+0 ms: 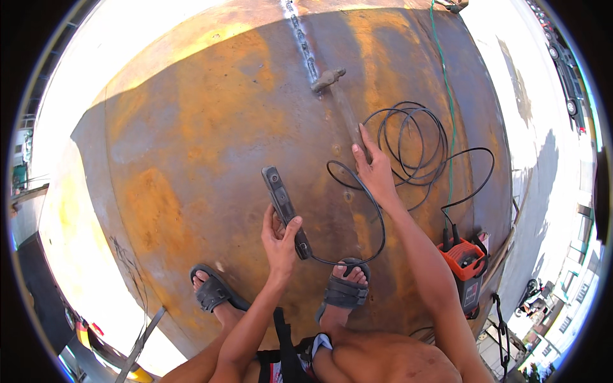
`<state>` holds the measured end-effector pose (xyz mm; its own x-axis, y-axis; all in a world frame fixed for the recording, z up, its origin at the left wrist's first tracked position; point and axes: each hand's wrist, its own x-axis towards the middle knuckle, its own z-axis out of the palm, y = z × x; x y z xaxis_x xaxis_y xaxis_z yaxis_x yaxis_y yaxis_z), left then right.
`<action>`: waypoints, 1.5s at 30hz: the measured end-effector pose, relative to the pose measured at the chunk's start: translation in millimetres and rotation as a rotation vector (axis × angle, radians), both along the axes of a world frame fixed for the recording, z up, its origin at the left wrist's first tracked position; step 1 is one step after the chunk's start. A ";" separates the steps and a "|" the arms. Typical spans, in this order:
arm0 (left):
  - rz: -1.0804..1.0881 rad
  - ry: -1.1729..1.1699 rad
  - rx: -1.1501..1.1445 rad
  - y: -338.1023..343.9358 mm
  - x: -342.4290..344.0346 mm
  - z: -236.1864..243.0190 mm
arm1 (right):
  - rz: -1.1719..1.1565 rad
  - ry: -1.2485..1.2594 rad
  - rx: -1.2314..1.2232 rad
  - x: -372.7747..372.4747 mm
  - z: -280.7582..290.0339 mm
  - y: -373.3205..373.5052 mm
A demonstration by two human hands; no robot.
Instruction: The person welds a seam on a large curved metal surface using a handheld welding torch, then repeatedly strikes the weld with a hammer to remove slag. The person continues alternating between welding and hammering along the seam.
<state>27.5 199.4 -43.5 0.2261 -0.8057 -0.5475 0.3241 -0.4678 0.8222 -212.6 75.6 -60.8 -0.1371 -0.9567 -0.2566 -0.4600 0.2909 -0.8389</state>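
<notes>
My left hand (279, 242) is closed round a black electrode holder (280, 195), which tilts up and to the left. From its lower end runs a black cable (383, 225). Farther forward, my right hand (375, 172) grips the wooden handle of a hammer (345, 110). The hammer's head lies over the near end of a pale, lumpy weld seam (298, 32); whether it touches the metal I cannot tell. All this is above a broad, rust-stained steel plate (191, 140).
Loose cable coils (418, 143) lie right of my right hand. An orange and black welding machine (465, 263) stands at the right edge, with a green cord (449, 102) running forward. My sandalled feet (214, 290) are on the plate. A chain (502, 329) hangs lower right.
</notes>
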 end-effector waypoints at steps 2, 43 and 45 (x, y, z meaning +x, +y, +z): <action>-0.003 -0.002 0.008 -0.8 -2.4 4.6 | -0.017 -0.007 -0.056 2.3 -2.5 -5.3; -0.411 -0.645 -0.128 -105.9 -10.9 9.3 | 0.180 0.540 -0.302 -160.9 192.4 194.7; -0.503 -0.949 -0.249 -115.4 2.1 7.6 | -0.223 0.603 -0.291 -224.0 202.5 198.1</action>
<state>29.6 84.1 -35.9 0.0837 -0.9874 -0.1343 -0.6700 -0.1556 0.7259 -436.6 273.6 141.6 -0.3755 -0.9077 0.1874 -0.8248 0.2350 -0.5143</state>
